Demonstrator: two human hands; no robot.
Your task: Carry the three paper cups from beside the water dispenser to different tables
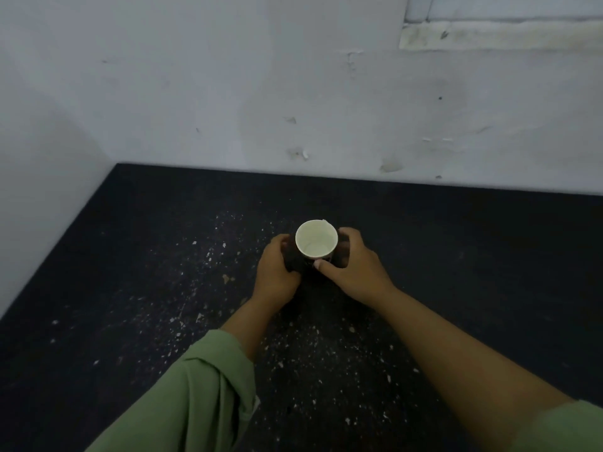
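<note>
Both hands, left hand point(277, 272) and right hand point(350, 270), wrapped around dark round paper cup point(316, 239), cream inside, on speckled black table point(146, 288).

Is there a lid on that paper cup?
No, the paper cup is open at the top, and its pale inside and bottom show between both hands.

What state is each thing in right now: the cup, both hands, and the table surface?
paper cup: upright, mouth open, looks empty, held between both hands, on or just above the table.
left hand: closed around the cup's left side.
right hand: closed around the cup's right side, thumb at the front.
dark table: littered with pale flecks.
wall: paint chipped and peeling.
</note>
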